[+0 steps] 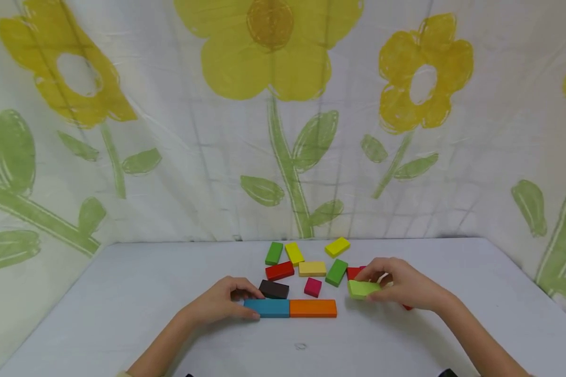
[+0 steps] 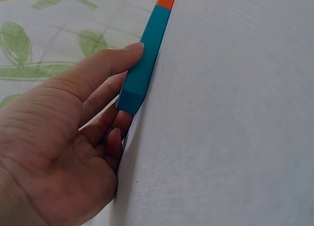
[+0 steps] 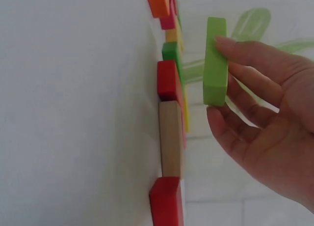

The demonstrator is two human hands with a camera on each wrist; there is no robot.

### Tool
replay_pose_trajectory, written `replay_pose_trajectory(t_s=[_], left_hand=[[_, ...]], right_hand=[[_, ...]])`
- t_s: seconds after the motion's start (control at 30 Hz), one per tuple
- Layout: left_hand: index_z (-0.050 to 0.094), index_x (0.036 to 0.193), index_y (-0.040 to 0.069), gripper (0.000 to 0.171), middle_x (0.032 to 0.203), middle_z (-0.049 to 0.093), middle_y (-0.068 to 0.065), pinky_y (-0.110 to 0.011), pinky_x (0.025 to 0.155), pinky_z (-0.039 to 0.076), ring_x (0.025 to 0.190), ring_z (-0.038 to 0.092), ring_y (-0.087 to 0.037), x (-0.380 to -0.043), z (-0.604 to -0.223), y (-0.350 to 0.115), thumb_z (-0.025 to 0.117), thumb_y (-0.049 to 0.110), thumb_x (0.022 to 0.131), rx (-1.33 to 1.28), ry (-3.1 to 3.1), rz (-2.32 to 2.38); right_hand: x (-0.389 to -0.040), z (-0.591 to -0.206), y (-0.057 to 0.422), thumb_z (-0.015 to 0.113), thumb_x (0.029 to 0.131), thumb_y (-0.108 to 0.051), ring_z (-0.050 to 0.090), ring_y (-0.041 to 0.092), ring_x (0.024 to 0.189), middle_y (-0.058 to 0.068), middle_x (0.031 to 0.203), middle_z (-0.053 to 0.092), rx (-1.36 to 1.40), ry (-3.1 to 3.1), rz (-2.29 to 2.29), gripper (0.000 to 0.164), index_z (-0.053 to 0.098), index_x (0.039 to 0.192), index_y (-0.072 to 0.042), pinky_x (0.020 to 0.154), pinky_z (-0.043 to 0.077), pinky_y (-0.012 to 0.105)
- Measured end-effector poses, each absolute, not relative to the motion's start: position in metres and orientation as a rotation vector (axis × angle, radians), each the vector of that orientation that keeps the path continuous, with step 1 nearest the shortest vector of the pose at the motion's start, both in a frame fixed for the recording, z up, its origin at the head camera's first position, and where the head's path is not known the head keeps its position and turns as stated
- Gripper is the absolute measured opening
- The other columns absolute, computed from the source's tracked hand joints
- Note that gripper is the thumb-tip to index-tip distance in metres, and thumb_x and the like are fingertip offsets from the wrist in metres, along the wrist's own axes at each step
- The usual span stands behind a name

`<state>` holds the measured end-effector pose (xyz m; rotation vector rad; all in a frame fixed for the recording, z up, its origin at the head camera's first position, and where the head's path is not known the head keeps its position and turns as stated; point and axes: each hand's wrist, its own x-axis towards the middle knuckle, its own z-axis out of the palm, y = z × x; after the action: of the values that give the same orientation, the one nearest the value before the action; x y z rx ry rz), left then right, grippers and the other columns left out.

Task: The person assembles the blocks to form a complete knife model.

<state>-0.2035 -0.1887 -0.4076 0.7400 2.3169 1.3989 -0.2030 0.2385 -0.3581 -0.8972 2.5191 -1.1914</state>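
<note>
A blue block and an orange block lie end to end in a row on the table. My left hand grips the blue block at its left end, with the thumb on the near side and fingers behind. To the right, my right hand pinches a light green block between thumb and fingers. The right wrist view shows this light green block raised off the table. Behind the row lie a dark brown block and a small crimson block.
Farther back lie a red block, a pale yellow block, green blocks and yellow blocks. A wood-coloured block and red blocks sit near my right hand. A flower-painted curtain hangs behind the white table.
</note>
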Motion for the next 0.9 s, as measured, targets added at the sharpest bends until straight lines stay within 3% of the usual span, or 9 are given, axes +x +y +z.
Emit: replay_pose_trajectory(t_s=[0.9], left_hand=[[0.078, 0.115, 0.005, 0.029, 0.104, 0.070, -0.006, -0.022, 0.080, 0.047, 0.097, 0.057, -0.020, -0.204, -0.406, -0.187, 0.085, 0.018, 0.089, 0.717, 2.340, 1.368]], right_hand=[[-0.196, -0.379, 0.212, 0.087, 0.087, -0.017, 0.059, 0.009, 0.093, -0.003, 0.106, 0.071, -0.894, 2.536, -1.157, 0.028, 0.078, 0.112, -0.010, 0.077, 0.055, 0.024]])
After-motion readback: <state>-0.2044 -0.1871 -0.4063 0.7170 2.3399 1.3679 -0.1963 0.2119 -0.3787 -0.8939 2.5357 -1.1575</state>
